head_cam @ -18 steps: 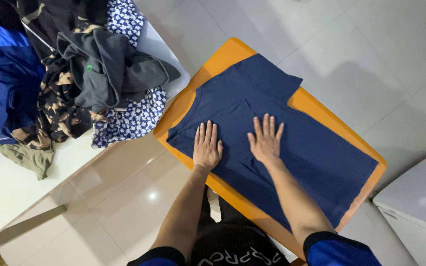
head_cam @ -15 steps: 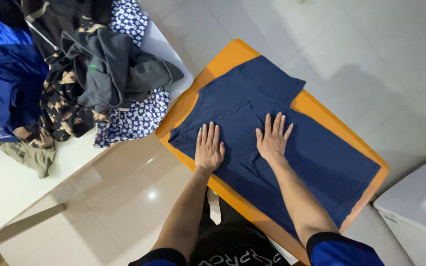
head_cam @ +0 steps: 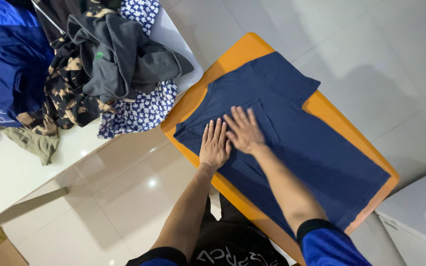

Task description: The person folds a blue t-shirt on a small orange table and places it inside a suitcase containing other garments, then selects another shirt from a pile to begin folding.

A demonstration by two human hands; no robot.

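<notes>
Seen from above, a navy blue T-shirt (head_cam: 292, 133) lies spread flat on an orange board (head_cam: 245, 49). Both hands rest palm down on the shirt near its collar end, fingers stretched out, gripping nothing. The left hand (head_cam: 214, 145) and right hand (head_cam: 244, 130) lie side by side, touching. To the left, a white table (head_cam: 16, 172) holds a pile of clothes (head_cam: 94, 64), including 1 dark grey garment.

Left hand (head_cam: 214, 144) and right hand (head_cam: 243, 130) flat, palms down (side by side, touching).
</notes>
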